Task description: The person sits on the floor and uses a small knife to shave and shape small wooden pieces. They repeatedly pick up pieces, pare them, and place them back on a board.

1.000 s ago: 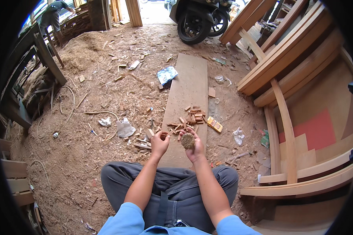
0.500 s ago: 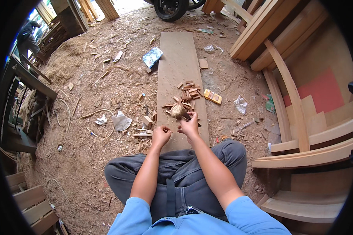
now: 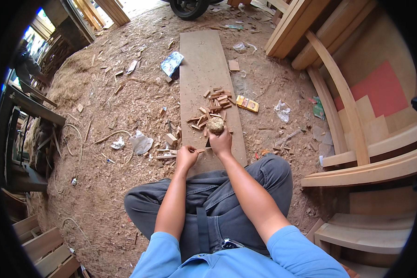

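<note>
Pinching wood sliver [image 3: 200, 150], left hand [image 3: 186, 158]; clasping knob-headed tool [image 3: 215, 125], right hand [image 3: 221, 142]; yellow packet [image 3: 247, 104], print illegible.

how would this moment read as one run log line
left hand: holds small wood strip | right hand: grips lumpy tan knob | long board: bears loose wood pieces | at board's right edge: yellow packet

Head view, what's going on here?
A person sits at the near end of a long board on a shavings-strewn floor. The right hand holds a round, tan-topped object; the left hand pinches a small wood piece. Just beyond, a loose pile of wood pieces lies on the board, with a yellow packet to its right.
</note>
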A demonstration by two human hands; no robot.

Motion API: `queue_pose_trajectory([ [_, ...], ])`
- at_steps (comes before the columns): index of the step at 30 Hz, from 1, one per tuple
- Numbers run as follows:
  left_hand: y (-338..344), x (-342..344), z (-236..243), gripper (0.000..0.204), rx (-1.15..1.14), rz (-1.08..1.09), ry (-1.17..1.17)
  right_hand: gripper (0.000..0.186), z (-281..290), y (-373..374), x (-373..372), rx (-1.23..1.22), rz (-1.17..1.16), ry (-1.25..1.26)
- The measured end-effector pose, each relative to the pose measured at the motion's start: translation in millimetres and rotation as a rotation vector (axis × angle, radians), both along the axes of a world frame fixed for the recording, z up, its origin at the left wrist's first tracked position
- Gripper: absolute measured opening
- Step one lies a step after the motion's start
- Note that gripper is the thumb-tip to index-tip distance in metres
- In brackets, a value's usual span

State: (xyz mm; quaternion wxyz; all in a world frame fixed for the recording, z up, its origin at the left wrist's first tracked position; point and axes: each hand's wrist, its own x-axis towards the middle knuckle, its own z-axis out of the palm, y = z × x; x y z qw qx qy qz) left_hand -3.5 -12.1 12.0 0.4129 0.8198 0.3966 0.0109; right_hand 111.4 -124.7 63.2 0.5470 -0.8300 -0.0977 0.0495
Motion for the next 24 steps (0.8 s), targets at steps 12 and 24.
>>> queue_pose_trajectory([
  [12, 1.2, 1.8, 1.7, 0.033, -0.046, 0.071, 0.127, 0.052, -6.4, 10.1, -5.2, 0.226, 0.191, -0.025],
  [24, -0.1, 0.8, 3.9, 0.022, -0.030, 0.060, 0.021, 0.061, 28.2, 5.0, -2.4, 0.495, 0.300, 0.282],
])
